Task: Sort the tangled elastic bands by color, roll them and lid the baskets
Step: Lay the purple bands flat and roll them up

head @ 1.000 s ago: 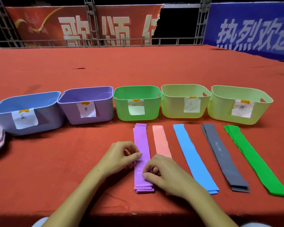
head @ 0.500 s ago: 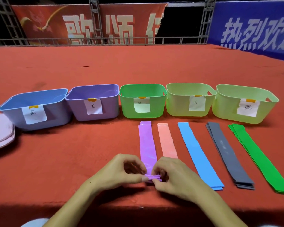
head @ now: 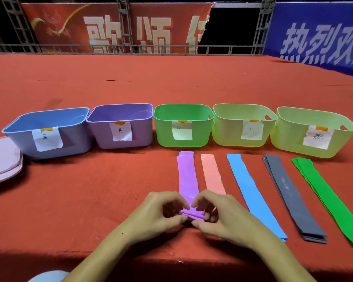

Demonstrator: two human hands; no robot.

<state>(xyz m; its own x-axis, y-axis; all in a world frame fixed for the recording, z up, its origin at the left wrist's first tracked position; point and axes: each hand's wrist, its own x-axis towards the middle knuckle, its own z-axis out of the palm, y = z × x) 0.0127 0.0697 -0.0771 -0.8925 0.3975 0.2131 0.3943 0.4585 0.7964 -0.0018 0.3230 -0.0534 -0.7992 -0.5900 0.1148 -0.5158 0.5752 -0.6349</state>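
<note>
Head view showed my left hand (head: 161,212) and my right hand (head: 218,216) meeting at the near end of the purple bands (head: 188,180), fingers and thumbs of both curled in and pinching the first small turns of the roll (head: 192,215), which sat just above the red surface (head: 90,200) between my fingertips. The rest of the purple stack lay flat, running away from me toward the row of baskets. These bands looked thin, soft and light, with no stiffness of their own; I judged that the stacked layers would want to slide over one another and the roll would spring loose if I eased off. The best hold seemed to be at both edges of the rolled end, thumbs under and fingers over, keeping the layers squared. To the right lay the pink band (head: 212,174), partly under my right hand, then the blue bands (head: 251,190), the grey bands (head: 289,192) and the green bands (head: 330,198), all flat and unrolled. The purple basket (head: 120,143) stood far left of the purple stack, between the blue basket (head: 69,147) and the green basket (head: 181,112), all without lids. Pale lids (head: 2,159) lay stacked at the left edge.
</note>
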